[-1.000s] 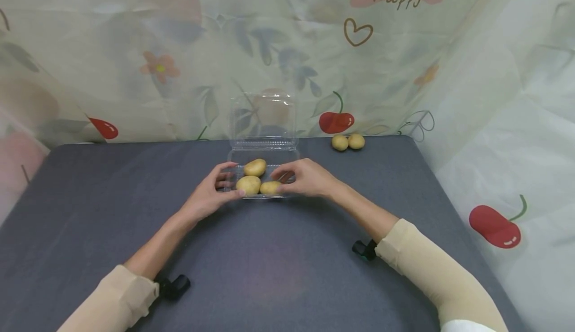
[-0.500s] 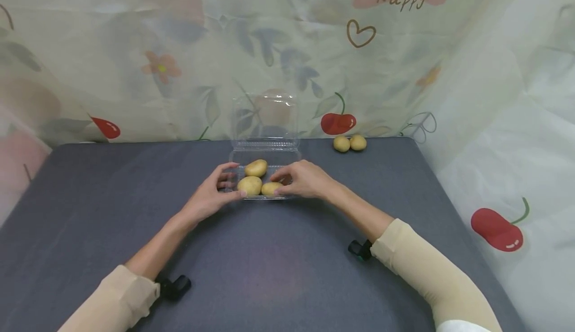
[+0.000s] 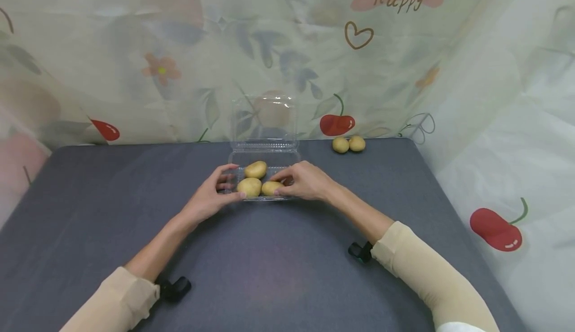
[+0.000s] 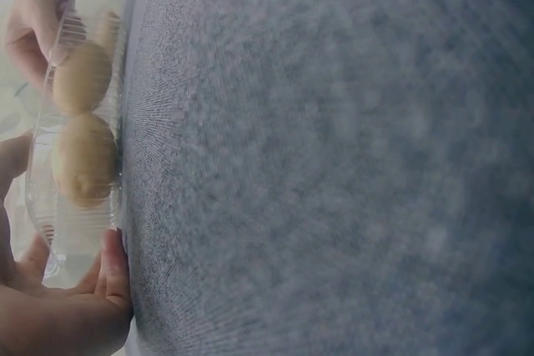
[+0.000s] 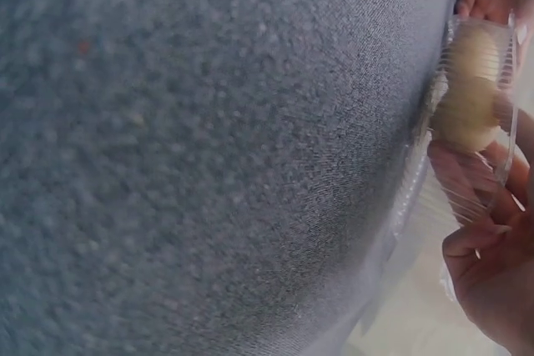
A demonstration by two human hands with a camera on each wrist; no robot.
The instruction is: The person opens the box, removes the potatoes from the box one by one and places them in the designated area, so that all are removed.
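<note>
While the left hand [image 3: 207, 192] grips the clear box [image 3: 265, 199] at its nine o'clock end, the right hand [image 3: 306, 180], pinching the small potato [image 3: 271, 188] inside at five o'clock, does best to release it low and gently, without nudging the larger potato [image 3: 249, 187] at eight.
</note>
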